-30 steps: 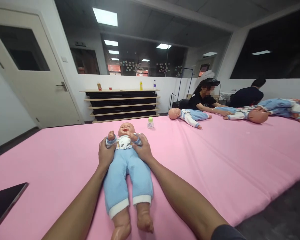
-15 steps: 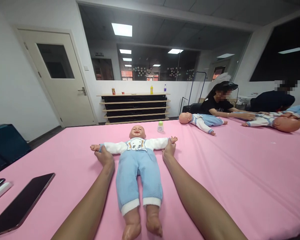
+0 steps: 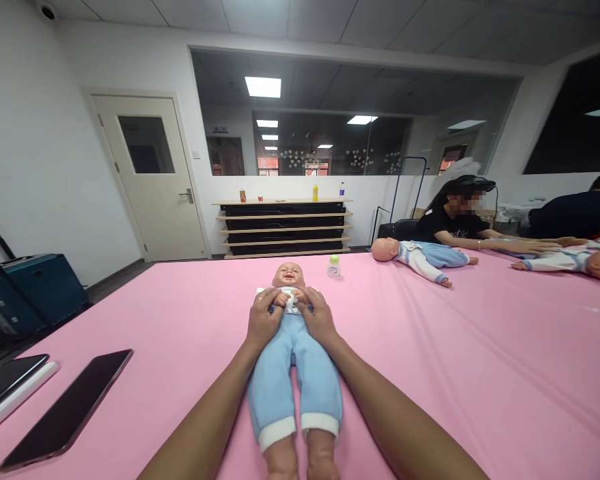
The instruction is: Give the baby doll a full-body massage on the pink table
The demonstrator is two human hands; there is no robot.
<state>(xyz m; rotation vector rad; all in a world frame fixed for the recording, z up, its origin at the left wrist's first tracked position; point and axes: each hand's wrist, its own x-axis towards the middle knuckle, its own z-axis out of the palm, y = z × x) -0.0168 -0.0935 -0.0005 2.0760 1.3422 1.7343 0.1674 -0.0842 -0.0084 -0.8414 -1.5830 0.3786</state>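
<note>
I have folded the baby doll's (image 3: 293,347) arms in from their outstretched spread onto its chest; it lies on its back on the pink mat (image 3: 480,347). My left hand (image 3: 263,320) and right hand (image 3: 321,319) each clasp one arm there. A small bottle (image 3: 333,266) stands beyond its head.

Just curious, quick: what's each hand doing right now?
Left hand: closed on the doll's arm.
Right hand: closed on its other arm.
</note>
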